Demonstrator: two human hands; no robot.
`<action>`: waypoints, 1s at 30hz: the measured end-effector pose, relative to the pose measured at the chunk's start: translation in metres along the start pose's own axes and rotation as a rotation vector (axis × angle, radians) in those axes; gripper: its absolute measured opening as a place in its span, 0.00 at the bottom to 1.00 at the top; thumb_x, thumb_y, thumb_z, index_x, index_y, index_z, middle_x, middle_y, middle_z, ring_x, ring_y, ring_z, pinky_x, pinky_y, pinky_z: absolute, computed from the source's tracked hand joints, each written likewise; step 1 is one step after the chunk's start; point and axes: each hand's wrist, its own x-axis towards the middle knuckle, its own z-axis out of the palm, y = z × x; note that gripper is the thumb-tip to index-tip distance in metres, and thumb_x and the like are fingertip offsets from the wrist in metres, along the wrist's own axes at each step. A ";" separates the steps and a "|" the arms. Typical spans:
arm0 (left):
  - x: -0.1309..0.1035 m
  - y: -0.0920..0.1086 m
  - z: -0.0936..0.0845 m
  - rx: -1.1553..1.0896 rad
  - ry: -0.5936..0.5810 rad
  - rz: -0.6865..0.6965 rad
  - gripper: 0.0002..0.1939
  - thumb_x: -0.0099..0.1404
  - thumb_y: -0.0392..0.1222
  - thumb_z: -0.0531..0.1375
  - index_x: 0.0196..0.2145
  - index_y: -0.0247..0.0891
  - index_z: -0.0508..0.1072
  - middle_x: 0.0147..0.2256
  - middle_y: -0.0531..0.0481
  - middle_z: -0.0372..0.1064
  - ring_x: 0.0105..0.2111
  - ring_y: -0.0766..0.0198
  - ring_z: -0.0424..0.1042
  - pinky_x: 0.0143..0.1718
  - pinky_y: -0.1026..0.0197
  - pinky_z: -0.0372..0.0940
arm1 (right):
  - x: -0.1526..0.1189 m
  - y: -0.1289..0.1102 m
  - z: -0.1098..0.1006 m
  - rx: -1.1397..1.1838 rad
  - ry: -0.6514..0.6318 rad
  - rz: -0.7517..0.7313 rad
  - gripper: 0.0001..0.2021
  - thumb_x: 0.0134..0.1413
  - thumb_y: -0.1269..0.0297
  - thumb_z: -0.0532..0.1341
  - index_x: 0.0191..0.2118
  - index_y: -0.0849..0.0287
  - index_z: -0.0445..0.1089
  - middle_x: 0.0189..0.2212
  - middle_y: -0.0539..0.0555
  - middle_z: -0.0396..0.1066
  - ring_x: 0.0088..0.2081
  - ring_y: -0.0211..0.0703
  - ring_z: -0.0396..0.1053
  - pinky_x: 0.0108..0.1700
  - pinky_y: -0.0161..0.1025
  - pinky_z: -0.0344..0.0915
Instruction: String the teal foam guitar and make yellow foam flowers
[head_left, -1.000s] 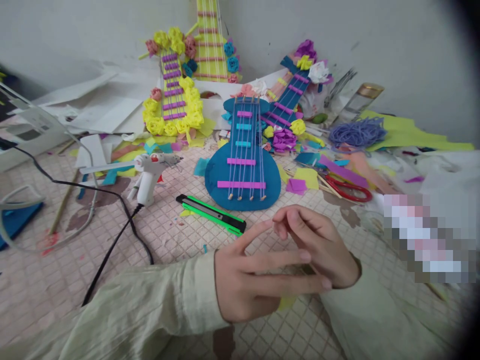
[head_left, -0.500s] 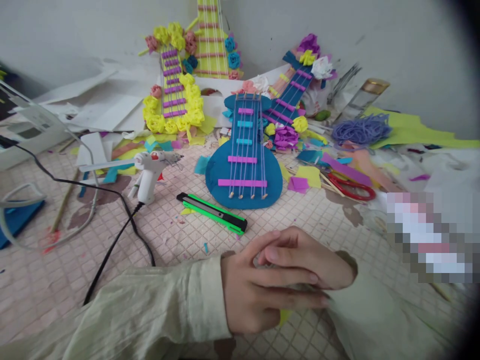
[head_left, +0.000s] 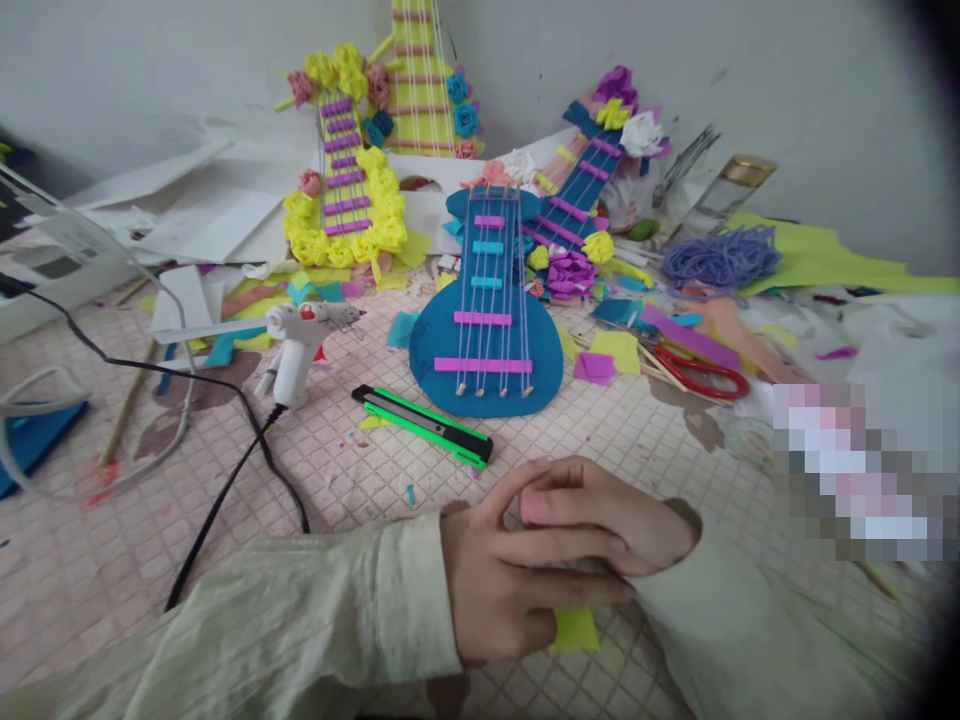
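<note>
My left hand (head_left: 506, 580) lies across my right hand (head_left: 622, 515) near the table's front edge. The left fingers are stretched out and apart over the right palm side. On the right hand the thumb and bent forefinger stand apart; its other fingers are mostly hidden. Neither hand holds an object. Just beyond them lies a green and black utility knife (head_left: 427, 425), blade end to the left. Behind it is a blue paper guitar (head_left: 424, 365) with pink and blue strips and thread strings. A yellow paper scrap (head_left: 576, 630) shows beneath the hands.
A white glue gun (head_left: 292, 360) stands at left, its black cord (head_left: 247, 430) running forward. Red-handled scissors (head_left: 724, 385) lie right among paper scraps. Decorated paper instruments, one with yellow flowers (head_left: 307, 245), line the wall. Purple yarn (head_left: 720, 258) and a gold-lidded jar (head_left: 739, 190) are back right.
Both hands have shifted slightly left, and more of the yellow scrap beneath them shows. The things on the table have stayed in place.
</note>
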 end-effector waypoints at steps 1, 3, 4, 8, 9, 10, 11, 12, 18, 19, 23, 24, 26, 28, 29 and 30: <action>0.001 -0.002 -0.003 0.113 0.005 0.080 0.17 0.63 0.31 0.48 0.48 0.37 0.67 0.48 0.53 0.67 0.49 0.62 0.65 0.61 0.50 0.25 | -0.001 -0.001 -0.002 -0.003 -0.181 -0.075 0.10 0.37 0.60 0.64 0.18 0.62 0.69 0.14 0.45 0.64 0.17 0.28 0.65 0.18 0.25 0.54; 0.003 -0.004 -0.008 0.255 0.020 0.198 0.16 0.63 0.30 0.47 0.46 0.32 0.68 0.48 0.51 0.68 0.48 0.63 0.66 0.61 0.50 0.23 | -0.002 -0.002 -0.007 0.067 -0.446 -0.218 0.08 0.30 0.63 0.67 0.16 0.59 0.68 0.11 0.44 0.60 0.14 0.26 0.55 0.14 0.24 0.49; 0.003 -0.005 -0.010 0.311 0.025 0.232 0.16 0.62 0.30 0.48 0.46 0.31 0.68 0.47 0.52 0.69 0.48 0.63 0.66 0.61 0.50 0.23 | -0.002 -0.003 -0.009 0.109 -0.528 -0.279 0.09 0.30 0.63 0.67 0.16 0.59 0.67 0.11 0.44 0.59 0.14 0.25 0.52 0.13 0.25 0.47; 0.004 -0.004 -0.012 0.380 0.030 0.228 0.16 0.61 0.29 0.48 0.44 0.36 0.69 0.43 0.56 0.71 0.49 0.64 0.65 0.61 0.49 0.23 | 0.000 -0.006 -0.017 0.252 -0.542 -0.404 0.09 0.35 0.65 0.64 0.16 0.60 0.64 0.13 0.45 0.55 0.17 0.29 0.52 0.16 0.27 0.48; 0.004 -0.004 -0.012 0.396 0.039 0.228 0.16 0.61 0.29 0.48 0.44 0.36 0.68 0.43 0.56 0.71 0.49 0.65 0.65 0.61 0.49 0.23 | 0.001 -0.008 -0.018 0.288 -0.530 -0.433 0.09 0.37 0.66 0.62 0.16 0.60 0.62 0.14 0.45 0.53 0.18 0.30 0.52 0.18 0.28 0.50; 0.004 -0.003 -0.012 0.411 0.050 0.237 0.16 0.61 0.29 0.48 0.44 0.36 0.68 0.44 0.55 0.71 0.48 0.66 0.66 0.61 0.49 0.23 | 0.002 -0.010 -0.020 0.326 -0.515 -0.462 0.09 0.39 0.67 0.61 0.16 0.60 0.61 0.15 0.45 0.52 0.19 0.30 0.52 0.20 0.29 0.52; 0.004 -0.003 -0.013 0.425 0.052 0.253 0.16 0.61 0.29 0.48 0.44 0.34 0.68 0.44 0.54 0.71 0.48 0.67 0.66 0.61 0.49 0.23 | 0.003 -0.012 -0.023 0.367 -0.495 -0.486 0.09 0.41 0.68 0.59 0.16 0.60 0.59 0.15 0.45 0.51 0.19 0.30 0.51 0.21 0.29 0.54; 0.005 -0.002 -0.014 0.437 0.056 0.272 0.15 0.61 0.29 0.49 0.44 0.34 0.68 0.44 0.53 0.71 0.47 0.67 0.66 0.61 0.48 0.24 | 0.003 -0.014 -0.026 0.411 -0.470 -0.501 0.09 0.42 0.69 0.57 0.16 0.60 0.57 0.16 0.45 0.50 0.19 0.30 0.50 0.21 0.30 0.55; 0.010 0.000 -0.023 0.469 0.109 0.339 0.15 0.59 0.28 0.50 0.20 0.39 0.69 0.40 0.59 0.73 0.48 0.68 0.65 0.61 0.45 0.31 | 0.009 -0.032 -0.056 0.637 -0.294 -0.627 0.12 0.45 0.70 0.53 0.16 0.58 0.50 0.15 0.43 0.41 0.16 0.30 0.42 0.17 0.29 0.49; 0.010 0.001 -0.025 0.481 0.092 0.352 0.15 0.59 0.28 0.50 0.19 0.39 0.68 0.41 0.59 0.73 0.49 0.67 0.65 0.61 0.45 0.31 | 0.011 -0.035 -0.062 0.663 -0.248 -0.686 0.13 0.46 0.70 0.54 0.16 0.59 0.51 0.15 0.42 0.42 0.16 0.29 0.42 0.17 0.28 0.49; 0.010 0.002 -0.030 0.487 0.011 0.398 0.12 0.56 0.30 0.51 0.20 0.38 0.69 0.44 0.55 0.71 0.51 0.62 0.62 0.60 0.45 0.35 | 0.017 -0.036 -0.086 0.646 0.123 -1.065 0.07 0.42 0.68 0.63 0.21 0.61 0.65 0.19 0.46 0.59 0.21 0.30 0.55 0.21 0.29 0.53; 0.010 0.002 -0.031 0.463 0.009 0.392 0.11 0.56 0.31 0.52 0.21 0.38 0.70 0.44 0.54 0.71 0.51 0.61 0.62 0.60 0.45 0.38 | 0.018 -0.034 -0.091 0.598 0.206 -1.128 0.06 0.39 0.67 0.65 0.22 0.62 0.68 0.22 0.49 0.63 0.24 0.32 0.59 0.22 0.31 0.54; 0.012 0.002 -0.033 0.373 0.051 0.351 0.08 0.55 0.33 0.53 0.23 0.39 0.70 0.42 0.51 0.72 0.50 0.58 0.63 0.58 0.46 0.45 | 0.016 -0.026 -0.098 0.487 0.304 -1.141 0.07 0.36 0.66 0.67 0.24 0.62 0.71 0.24 0.51 0.66 0.26 0.35 0.61 0.23 0.33 0.54; 0.014 0.002 -0.035 0.226 0.142 0.282 0.05 0.54 0.35 0.55 0.24 0.38 0.71 0.40 0.47 0.72 0.47 0.57 0.64 0.53 0.49 0.54 | 0.009 -0.014 -0.102 0.397 0.378 -1.109 0.07 0.35 0.64 0.67 0.24 0.60 0.71 0.22 0.50 0.66 0.24 0.34 0.59 0.23 0.35 0.53; 0.015 0.001 -0.037 0.141 0.191 0.236 0.04 0.54 0.35 0.56 0.25 0.37 0.71 0.39 0.46 0.72 0.45 0.57 0.66 0.49 0.51 0.58 | 0.003 -0.006 -0.104 0.353 0.417 -1.110 0.07 0.36 0.63 0.67 0.23 0.59 0.71 0.21 0.49 0.65 0.24 0.34 0.58 0.23 0.35 0.53; 0.016 0.001 -0.038 0.054 0.237 0.176 0.03 0.54 0.36 0.57 0.25 0.36 0.71 0.37 0.44 0.72 0.42 0.58 0.67 0.46 0.52 0.61 | -0.004 0.004 -0.106 0.306 0.453 -1.122 0.07 0.37 0.62 0.67 0.22 0.59 0.70 0.19 0.48 0.63 0.23 0.34 0.58 0.24 0.35 0.53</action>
